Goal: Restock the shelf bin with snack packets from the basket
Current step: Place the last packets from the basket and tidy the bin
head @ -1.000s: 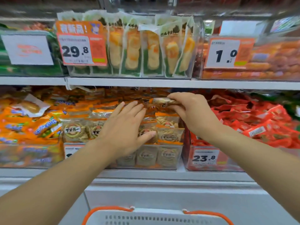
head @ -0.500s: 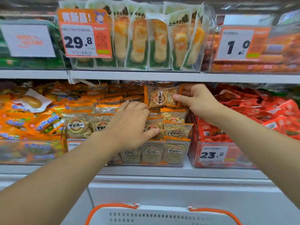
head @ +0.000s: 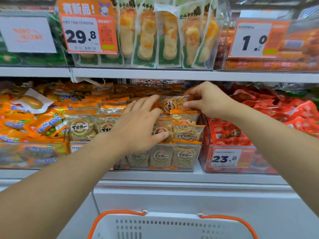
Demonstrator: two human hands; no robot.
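The snack packet [head: 173,104] sits above the back rows of the clear shelf bin [head: 195,157], apparently turned on its side with the long axis running left to right. The right hand [head: 209,100] pinches its right end between thumb and fingertips. The left hand [head: 138,125] lies flat with fingers extended over the front rows, fingertips touching the packet's left edge. The basket [head: 172,226] stands below.

The snack packets [head: 187,133] are clear with orange top bands and round gold-and-black emblems (pale seeds show through). The basket [head: 172,226] is white with orange handles. The neighbouring packets [head: 227,131] are red, and the price tag [head: 88,31] is orange and white with black digits.
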